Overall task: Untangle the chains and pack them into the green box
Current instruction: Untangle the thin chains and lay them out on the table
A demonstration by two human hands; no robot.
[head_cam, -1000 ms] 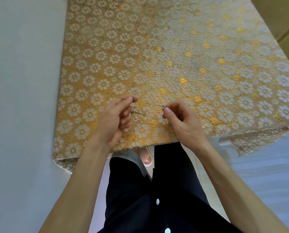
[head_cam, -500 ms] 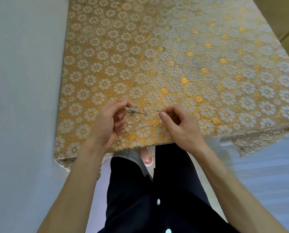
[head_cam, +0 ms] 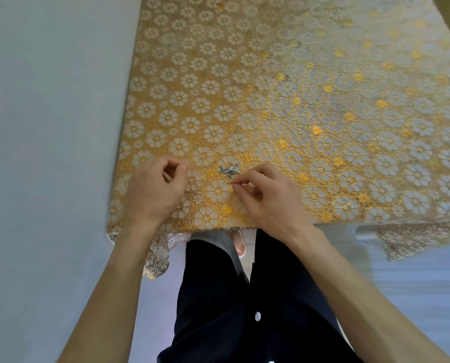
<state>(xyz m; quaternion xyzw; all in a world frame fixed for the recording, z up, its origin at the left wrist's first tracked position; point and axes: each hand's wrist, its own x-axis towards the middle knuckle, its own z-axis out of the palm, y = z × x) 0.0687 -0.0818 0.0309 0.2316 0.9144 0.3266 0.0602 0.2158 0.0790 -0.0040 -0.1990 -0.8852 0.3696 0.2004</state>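
Head view: tangled chains [head_cam: 229, 171] lie on the flower-patterned table [head_cam: 323, 100], between left hand [head_cam: 154, 191] and right hand [head_cam: 271, 203], nearer the right. The right hand pinches a thin strand leading from the clump. The left hand sits apart from it, fingers curled; whether it grips anything cannot be told.

This looks like a room in a home: a tabletop [head_cam: 271, 106] under a gold, flower-patterned lace-look tablecloth [head_cam: 157, 258] stands right beside a plain pale wall [head_cam: 48, 100], with a slippered foot [head_cam: 240, 248] on the pale floor [head_cam: 415, 297] below.
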